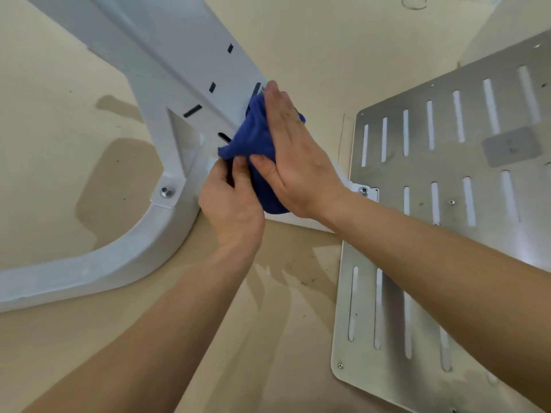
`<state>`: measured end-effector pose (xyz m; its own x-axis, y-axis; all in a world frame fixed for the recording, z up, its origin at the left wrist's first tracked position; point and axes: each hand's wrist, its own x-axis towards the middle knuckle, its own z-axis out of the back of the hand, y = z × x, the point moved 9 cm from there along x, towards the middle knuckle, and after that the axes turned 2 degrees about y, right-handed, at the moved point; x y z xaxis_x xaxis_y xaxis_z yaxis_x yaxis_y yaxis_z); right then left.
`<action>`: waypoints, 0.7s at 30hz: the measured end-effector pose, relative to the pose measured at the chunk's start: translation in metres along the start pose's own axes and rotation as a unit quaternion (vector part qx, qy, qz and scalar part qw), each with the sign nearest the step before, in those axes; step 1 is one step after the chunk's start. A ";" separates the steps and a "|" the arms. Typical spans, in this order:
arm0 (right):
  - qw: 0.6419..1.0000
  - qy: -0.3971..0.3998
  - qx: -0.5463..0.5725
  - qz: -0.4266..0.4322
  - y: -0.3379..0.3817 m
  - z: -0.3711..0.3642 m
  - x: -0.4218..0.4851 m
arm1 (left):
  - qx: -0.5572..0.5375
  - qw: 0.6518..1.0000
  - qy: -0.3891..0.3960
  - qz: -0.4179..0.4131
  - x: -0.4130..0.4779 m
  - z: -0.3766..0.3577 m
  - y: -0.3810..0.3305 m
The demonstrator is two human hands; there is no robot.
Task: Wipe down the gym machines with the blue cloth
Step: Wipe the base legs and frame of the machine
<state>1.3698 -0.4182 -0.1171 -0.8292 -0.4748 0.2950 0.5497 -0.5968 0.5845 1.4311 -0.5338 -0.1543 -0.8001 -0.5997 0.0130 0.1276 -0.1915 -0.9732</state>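
A: So, where's the blue cloth (256, 144)?
B: Bunched on the white machine frame (167, 73), low on its sloped upright, toward the right edge. My right hand (295, 162) presses it flat-fingered; left hand (232, 201) pinches the lower hem.
A: Handling?
B: Soft, light, floppy, I'd say. Hold a bunched fold; loose corners could snag the slots (192, 111).

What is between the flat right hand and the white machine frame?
The blue cloth, bunched up: the right hand presses it with straight fingers against the white frame, while the left hand pinches its lower edge. The head view shows this.
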 end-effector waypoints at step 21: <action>0.979 -0.058 0.109 -0.163 -0.084 0.002 -0.081 | 0.179 0.967 0.145 -0.112 -0.054 -0.036 -0.017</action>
<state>1.3909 -0.3283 -0.1890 -0.9700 -0.1977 0.1415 0.2289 -0.5468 0.8054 1.4514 -0.4703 -0.1469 -0.9553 -0.2789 0.0982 0.0855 -0.5785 -0.8112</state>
